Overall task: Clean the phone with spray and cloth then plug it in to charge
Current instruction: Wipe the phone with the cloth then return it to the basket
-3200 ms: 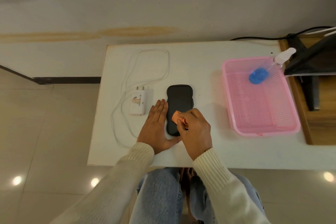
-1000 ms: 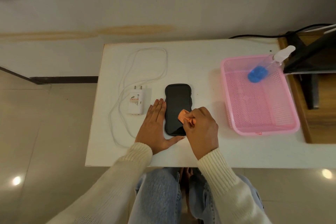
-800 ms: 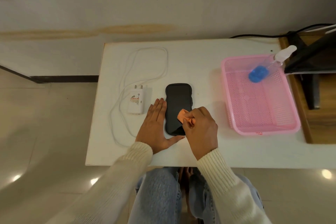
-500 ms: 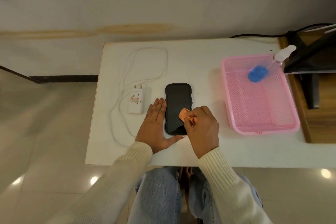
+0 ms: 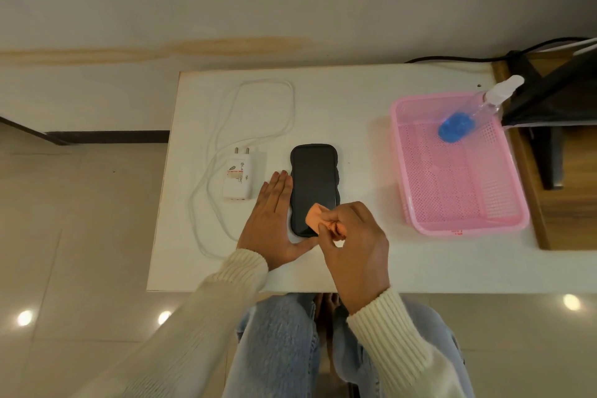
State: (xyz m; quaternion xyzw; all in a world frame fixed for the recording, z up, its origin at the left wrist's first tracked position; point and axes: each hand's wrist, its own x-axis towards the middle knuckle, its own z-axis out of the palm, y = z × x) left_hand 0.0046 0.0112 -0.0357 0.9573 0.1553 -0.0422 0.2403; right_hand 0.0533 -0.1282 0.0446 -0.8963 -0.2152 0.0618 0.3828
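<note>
Two hands work at the phone (image 5: 312, 186), which lies flat on the surface (image 5: 355, 100) between the charger (image 5: 238, 178) and the pink basket (image 5: 458, 223). The left hand (image 5: 273, 220) lies spread flat against the phone's left edge; the right hand (image 5: 350, 237) pinches a bunched orange cloth (image 5: 318, 216) on the lower screen. Risk: if the bracing hand lifts, wiping pressure could push the phone toward the near edge. Compared with 3.2 s ago, the cloth sits slightly lower and the phone's position is unchanged. The spray bottle (image 5: 471, 113) rests in the basket.
</note>
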